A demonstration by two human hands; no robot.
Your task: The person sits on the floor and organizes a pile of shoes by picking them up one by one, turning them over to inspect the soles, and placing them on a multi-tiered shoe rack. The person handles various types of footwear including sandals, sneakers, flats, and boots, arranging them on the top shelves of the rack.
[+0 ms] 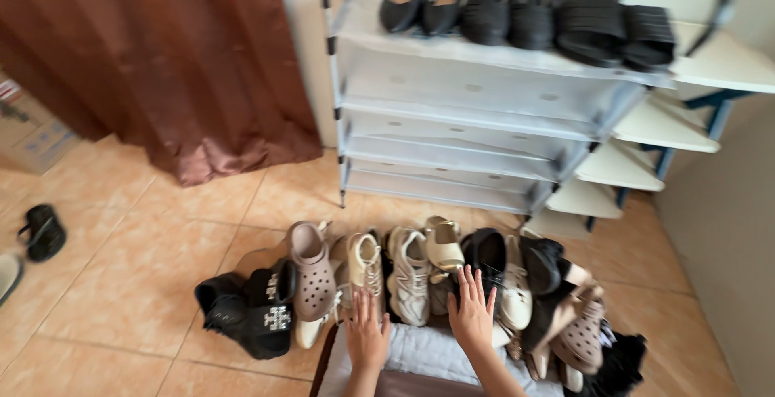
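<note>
Currently both hands flat, palms down, fingers spread, nothing clamped in either grip. Left hand [367, 334] rests on the near edge of a pale padded surface [432, 350], fingertips [361, 298] just short of a beige sneaker [365, 266]. Right hand [472, 310] lies on the same surface, fingertips at a black shoe [484, 253]. Shoes sit in a loose row on the tiled floor [121, 284]: mauve clog [312, 272], grey sneaker [410, 274], black slide [270, 316]. White shoe rack [468, 122] stands behind, well apart from hands, 3 black pairs on its top shelf.
</note>
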